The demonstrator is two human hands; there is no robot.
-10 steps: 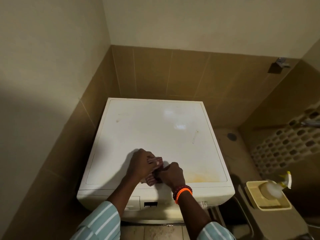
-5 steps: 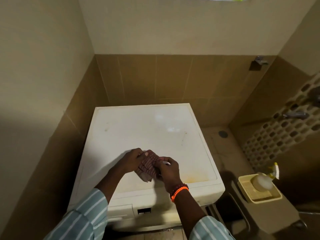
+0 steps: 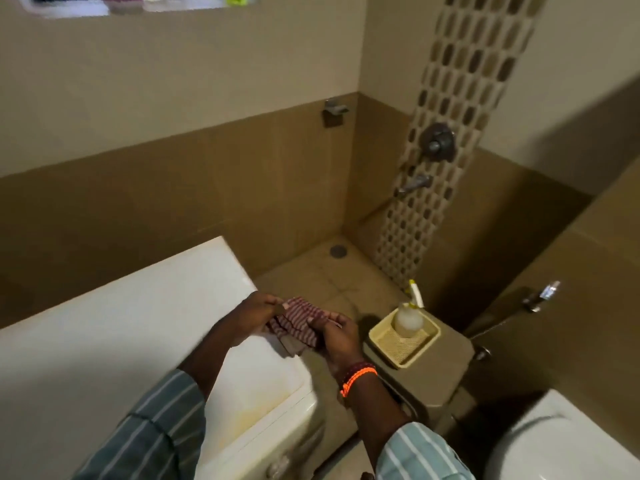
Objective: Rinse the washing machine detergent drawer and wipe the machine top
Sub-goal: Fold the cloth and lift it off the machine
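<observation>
The white washing machine top point(image 3: 114, 327) fills the lower left, with a yellowish stain near its front right corner. A red-and-white striped cloth point(image 3: 298, 323) hangs bunched between both hands over the machine's right edge. My left hand point(image 3: 258, 311) pinches the cloth's left end. My right hand point(image 3: 337, 337), with an orange band and dark beads at the wrist, grips its right end. The detergent drawer is not in view.
A yellow tray point(image 3: 405, 344) holding a spray bottle point(image 3: 410, 315) stands on a brown ledge at right. A wall tap point(image 3: 414, 185) and valve point(image 3: 438, 142) sit on the patterned tile strip. A floor drain point(image 3: 337, 251) lies behind. A white toilet point(image 3: 568, 441) occupies the lower right corner.
The view has swung to the right, bringing the tap wall and toilet into sight. Both hands have carried the cloth from the middle of the machine top to its right edge.
</observation>
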